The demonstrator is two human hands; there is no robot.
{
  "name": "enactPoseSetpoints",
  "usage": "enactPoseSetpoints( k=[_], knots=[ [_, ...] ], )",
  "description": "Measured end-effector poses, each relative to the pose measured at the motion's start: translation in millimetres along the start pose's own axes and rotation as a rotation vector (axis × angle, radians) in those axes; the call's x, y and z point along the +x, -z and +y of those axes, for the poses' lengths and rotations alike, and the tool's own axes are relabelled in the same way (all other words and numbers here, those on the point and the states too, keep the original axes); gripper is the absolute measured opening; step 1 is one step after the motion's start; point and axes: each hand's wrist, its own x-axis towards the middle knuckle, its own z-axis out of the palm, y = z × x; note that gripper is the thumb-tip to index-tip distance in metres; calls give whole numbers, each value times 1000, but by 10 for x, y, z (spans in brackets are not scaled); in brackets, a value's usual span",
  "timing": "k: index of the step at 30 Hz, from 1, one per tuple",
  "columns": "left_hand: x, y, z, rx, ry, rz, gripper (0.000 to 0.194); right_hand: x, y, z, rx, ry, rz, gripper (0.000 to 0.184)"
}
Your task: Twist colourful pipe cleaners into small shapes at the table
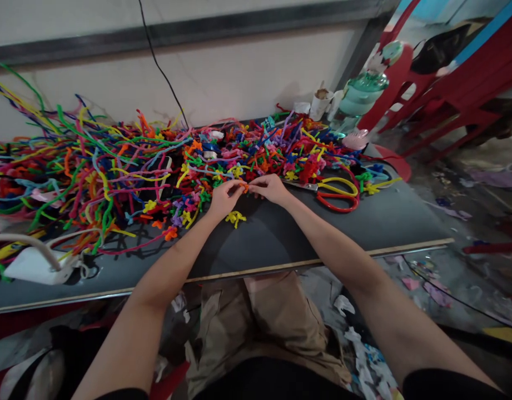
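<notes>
Between my fingertips is a small orange pipe cleaner piece [244, 188], bent into a shape too small to make out fully. My left hand [225, 198] pinches it from the left, and my right hand [271, 189] closes on it from the right. A yellow pipe cleaner flower [235, 218] lies on the dark table just below my hands. Close behind them spreads a large tangled heap of coloured pipe cleaners [126, 161]. To the right of my right hand rest scissors with yellow and red handles [337, 194], their blades pointing toward the heap.
A white lamp base [39, 265] stands at the table's left front. White paper cups [320, 103] and a green transparent bottle [362, 91] are at the back right. Red plastic chairs [456, 105] stand beyond. Litter covers the floor. The table's front edge [406, 245] runs before my lap.
</notes>
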Motion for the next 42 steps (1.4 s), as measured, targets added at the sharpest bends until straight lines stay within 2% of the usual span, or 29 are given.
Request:
enactPoseSetpoints(
  k=[10,17,24,30,38,42],
  knots=[
    [-15,-7,-45,-63,19,20,17,24,27,-32,60,-37,-56,44],
    [-4,-1,-50,-77,43,27,13,29,60,-50,97,-59,-89,38],
    [-31,2,-26,-2,46,21,12,36,77,-5,78,-57,-130,36],
    [-49,-9,0,1,32,34,15,24,60,17,53,-12,-124,41],
    [-62,2,26,-178,124,-51,23,-41,56,-52,-5,56,-183,37],
    [-62,16,42,-232,177,-72,26,-84,7,-54,-42,107,-133,36]
  ],
)
